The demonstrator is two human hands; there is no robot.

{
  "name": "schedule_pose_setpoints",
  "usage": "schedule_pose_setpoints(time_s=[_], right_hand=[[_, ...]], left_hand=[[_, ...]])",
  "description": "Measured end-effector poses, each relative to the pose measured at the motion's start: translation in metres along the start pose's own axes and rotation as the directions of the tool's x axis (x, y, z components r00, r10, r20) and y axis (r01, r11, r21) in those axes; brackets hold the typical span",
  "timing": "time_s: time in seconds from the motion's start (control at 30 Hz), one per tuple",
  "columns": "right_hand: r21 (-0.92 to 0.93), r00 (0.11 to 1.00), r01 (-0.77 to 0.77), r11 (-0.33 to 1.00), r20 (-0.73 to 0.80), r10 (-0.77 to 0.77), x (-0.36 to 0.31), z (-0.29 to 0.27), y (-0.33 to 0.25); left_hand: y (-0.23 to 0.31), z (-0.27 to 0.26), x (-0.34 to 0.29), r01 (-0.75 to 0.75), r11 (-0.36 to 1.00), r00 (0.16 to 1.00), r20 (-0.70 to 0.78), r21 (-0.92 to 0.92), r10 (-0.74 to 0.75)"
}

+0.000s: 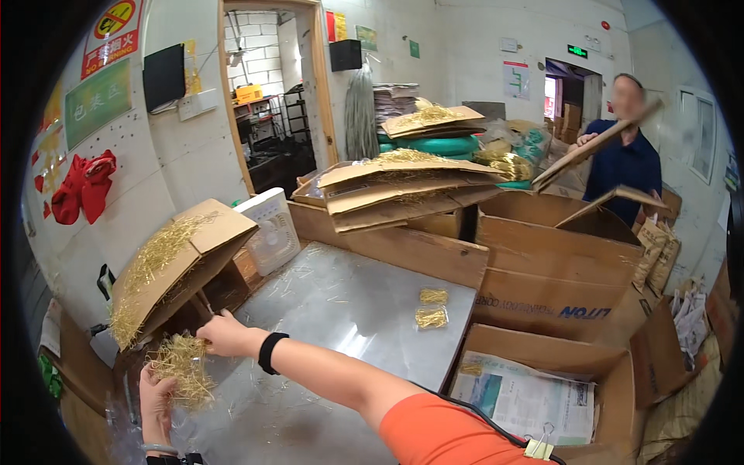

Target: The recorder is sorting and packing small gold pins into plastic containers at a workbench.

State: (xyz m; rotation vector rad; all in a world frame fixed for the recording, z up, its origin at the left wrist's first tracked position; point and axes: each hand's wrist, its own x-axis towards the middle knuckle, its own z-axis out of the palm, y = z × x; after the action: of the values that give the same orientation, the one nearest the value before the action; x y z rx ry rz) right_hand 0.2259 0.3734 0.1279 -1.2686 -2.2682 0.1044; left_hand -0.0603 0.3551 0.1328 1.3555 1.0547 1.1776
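Note:
A loose bunch of thin gold wire-like pieces (183, 373) is between my two hands, above the left edge of the metal tabletop. My left hand (156, 394) grips its left side, with the thumb in front. My right hand (230, 335), below a black wristband, has its fingers curled at the bunch's upper right edge; its fingertips are partly hidden. Just beyond stands a cardboard box (225, 225), its sloping top strewn with more gold pieces. Two small clear packets of gold pieces (432, 307) lie at the tabletop's right side.
The metal tabletop (333, 341) has scattered gold pieces. Behind it are a white plastic box (270, 231) and stacked cardboard sheets (411, 190). At right, an open carton (620, 372) holds newspaper and a small gold packet. Beyond larger cartons, a person (626, 155) handles a cardboard piece.

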Motion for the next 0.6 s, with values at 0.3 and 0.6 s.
schedule_pose_setpoints(time_s=[0.3,0.6], right_hand=[[0.236,0.944,0.086,0.968,-0.331,-0.003,-0.013,0.001,0.008],[0.04,0.995,-0.102,0.994,0.002,0.102,-0.013,0.01,0.023]], left_hand=[[0.032,0.021,-0.008,-0.045,0.995,0.998,0.036,-0.09,0.048],[0.034,0.018,-0.008,-0.274,0.803,0.961,0.174,0.529,0.214]])
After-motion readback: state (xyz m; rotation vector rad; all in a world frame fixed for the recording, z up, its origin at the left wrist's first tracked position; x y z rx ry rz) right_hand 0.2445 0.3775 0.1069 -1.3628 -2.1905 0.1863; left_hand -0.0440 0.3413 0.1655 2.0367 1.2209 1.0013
